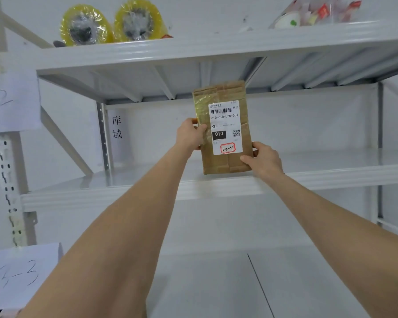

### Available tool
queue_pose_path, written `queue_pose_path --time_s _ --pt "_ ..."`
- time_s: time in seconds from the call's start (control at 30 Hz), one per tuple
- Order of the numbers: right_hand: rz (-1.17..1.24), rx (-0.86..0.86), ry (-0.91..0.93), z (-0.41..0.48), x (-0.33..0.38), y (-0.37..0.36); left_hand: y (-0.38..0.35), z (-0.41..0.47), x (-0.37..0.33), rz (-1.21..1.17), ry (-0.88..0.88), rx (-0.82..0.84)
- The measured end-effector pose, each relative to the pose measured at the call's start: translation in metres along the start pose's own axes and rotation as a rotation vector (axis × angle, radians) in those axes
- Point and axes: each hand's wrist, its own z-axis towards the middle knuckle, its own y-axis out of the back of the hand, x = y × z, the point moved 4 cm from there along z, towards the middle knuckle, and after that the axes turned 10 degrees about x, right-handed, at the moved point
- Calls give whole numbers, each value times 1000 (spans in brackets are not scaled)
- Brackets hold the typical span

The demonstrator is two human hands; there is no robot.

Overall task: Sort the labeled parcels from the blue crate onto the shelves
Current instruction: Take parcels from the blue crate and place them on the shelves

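A flat brown cardboard parcel (pixel 221 161) stands upright on the middle white shelf (pixel 147 191), near its front edge. Its white shipping label reads 010-010-L30-551, with a red-framed tag marked 3-2-4. My left hand (pixel 190 134) grips the parcel's left edge, thumb on the front. At the lower right corner my right hand (pixel 263 158) holds the parcel, thumb across its face. The blue crate is out of view.
Two yellow tape rolls (pixel 112 22) and a clear bag of small items (pixel 315 12) sit on the upper shelf (pixel 193 49). Paper signs marked 3-3 (pixel 21 274) and one ending in -2 (pixel 7 99) hang on the left upright. The lower shelf (pixel 216 283) lies below.
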Motion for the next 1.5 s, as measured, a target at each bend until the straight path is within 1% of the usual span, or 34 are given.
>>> queue_pose_path --time_s 0.1,0.4,0.6,0.7,0.8,0.87,0.93,1.0,1.07,1.2,1.5 --pt "-44 21 -33 -5 -8 1 -10 0 4 27 22 32" --pt "-106 76 -38 -13 -13 0 -17 2 -6 301 -12 53" --pt "-156 89 4 -14 -13 0 -10 9 -33 470 -168 -41" --pt "-191 97 15 -13 -12 1 -6 12 -41 519 -167 -72" --pt "-235 103 26 -10 -13 0 0 17 -52 583 -204 -114" --pt "-280 106 39 -8 -13 0 3 21 -58 687 -235 -112" --pt "-341 89 72 -7 -10 1 2 24 -61 844 -246 -84" --pt "-406 27 144 -8 -4 3 -1 25 -63 966 -248 -59" --pt "-477 -15 211 -9 2 3 -4 24 -65 1026 -252 -43" --pt "-571 28 237 -8 5 -5 -10 20 -66 1079 -283 -23" --pt "-562 22 235 -5 9 -4 -11 22 -62 1056 -274 -21"
